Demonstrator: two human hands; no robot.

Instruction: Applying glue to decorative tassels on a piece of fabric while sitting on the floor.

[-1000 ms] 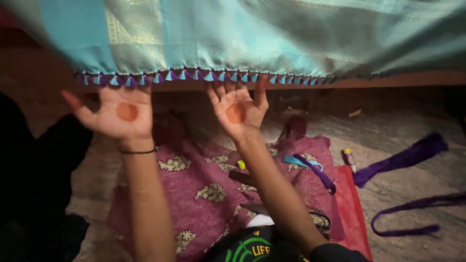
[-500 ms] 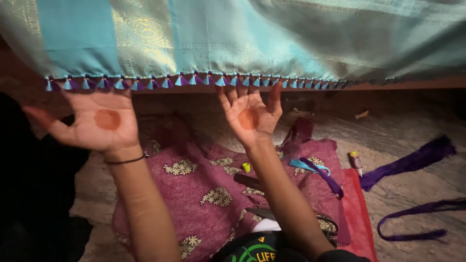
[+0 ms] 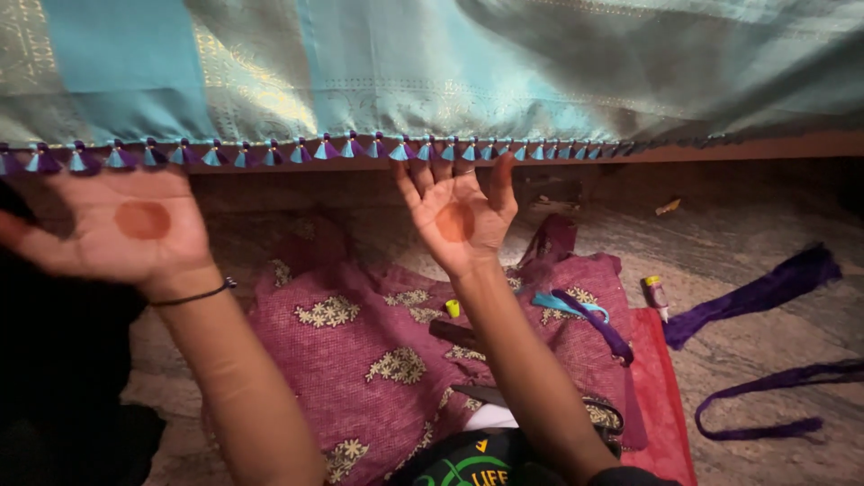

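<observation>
A teal and gold woven cloth [image 3: 432, 72] hangs across the top of the view, its lower edge trimmed with a row of small purple and blue tassels [image 3: 270, 153]. My left hand [image 3: 126, 229] is raised palm up just under the tassels at the left, fingers spread, holding nothing. My right hand [image 3: 459, 216] is raised palm up under the tassels near the middle, fingertips touching the fringe, also holding nothing. Each palm has a round reddish mark. A thin black band circles my left wrist.
On the floor below lies a maroon cloth with gold flower motifs [image 3: 378, 351], beside a red cloth edge [image 3: 661, 396]. Purple fabric strips [image 3: 765, 288] lie at the right. A small tube with a yellow cap [image 3: 657, 292] and a blue-purple thread bundle [image 3: 576, 310] rest nearby.
My left hand has slid left along the tasselled edge and my right hand has moved slightly right, so the hands are farther apart. The cloth's edge now spreads wider across the view.
</observation>
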